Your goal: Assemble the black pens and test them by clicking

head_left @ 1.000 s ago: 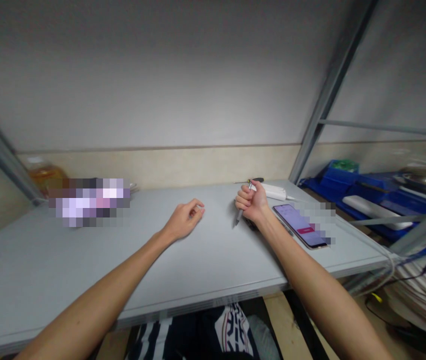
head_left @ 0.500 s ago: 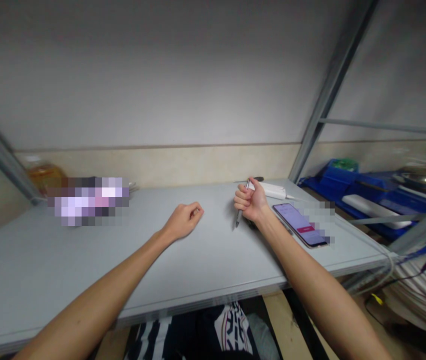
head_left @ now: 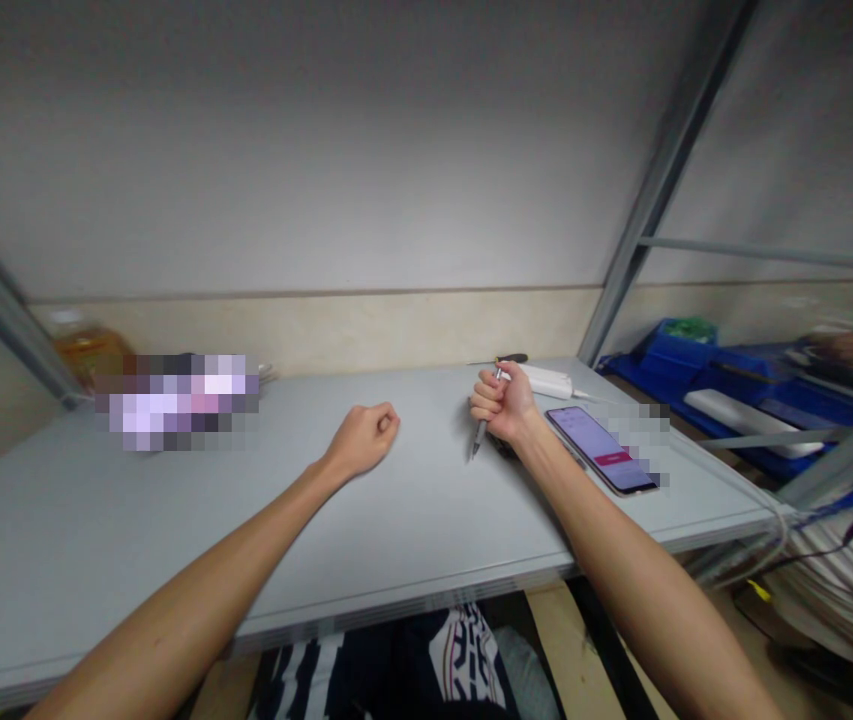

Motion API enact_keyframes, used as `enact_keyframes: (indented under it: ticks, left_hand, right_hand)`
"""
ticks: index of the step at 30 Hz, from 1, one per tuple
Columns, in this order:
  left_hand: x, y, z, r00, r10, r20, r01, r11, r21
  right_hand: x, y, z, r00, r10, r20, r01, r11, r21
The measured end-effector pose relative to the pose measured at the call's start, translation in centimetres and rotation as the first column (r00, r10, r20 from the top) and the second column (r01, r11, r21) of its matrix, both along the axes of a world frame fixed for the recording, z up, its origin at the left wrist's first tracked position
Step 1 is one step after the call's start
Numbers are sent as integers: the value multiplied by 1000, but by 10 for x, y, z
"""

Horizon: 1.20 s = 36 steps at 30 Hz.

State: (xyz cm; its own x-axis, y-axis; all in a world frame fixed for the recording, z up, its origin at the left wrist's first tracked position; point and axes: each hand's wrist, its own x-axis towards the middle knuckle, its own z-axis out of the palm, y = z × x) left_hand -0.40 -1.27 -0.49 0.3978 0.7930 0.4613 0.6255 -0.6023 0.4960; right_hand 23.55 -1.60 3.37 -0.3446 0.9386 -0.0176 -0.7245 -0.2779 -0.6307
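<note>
My left hand [head_left: 363,438] rests on the grey tabletop [head_left: 396,530] in a loose fist, with nothing visible in it. To its right, my right hand [head_left: 502,402] is wrapped round a grey and silver pen [head_left: 480,437]. The pen is tilted, with its tip pointing down toward the tabletop. My right thumb lies at the pen's upper end. Just beyond my right wrist, a smartphone [head_left: 602,450] lies face up with its screen lit. Something dark and slim beside the phone is partly hidden by my right forearm.
A screwdriver [head_left: 512,358] and a white power strip [head_left: 542,381] with a cable lie behind my right hand. At the back left stand a bottle of amber liquid [head_left: 88,352] and a pixelated object [head_left: 178,402]. Blue bins [head_left: 733,375] sit past the metal post [head_left: 632,250] on the right.
The fingers of my left hand have curled tighter into the fist. My right thumb has lowered slightly on the pen's top end. A blurred brownish shape now shows over the bins at far right.
</note>
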Motion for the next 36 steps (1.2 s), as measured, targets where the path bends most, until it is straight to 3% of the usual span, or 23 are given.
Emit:
enact_keyframes:
  ticks: [7,25,36]
  left_hand:
    - [1,-2,2,1000,-3,6,3,1000,-1]
    - [1,-3,1,1000,-19,-14,19,1000,-10]
    - [1,-3,1,999,-27,-29,27,1000,-1]
  right_hand:
    - [-1,-1,0,1000,12,27,-13,999,31]
    - [0,0,1,993,-118,24,116,991,65]
    - [-1,2,0,994,-105,36,102,992,75]
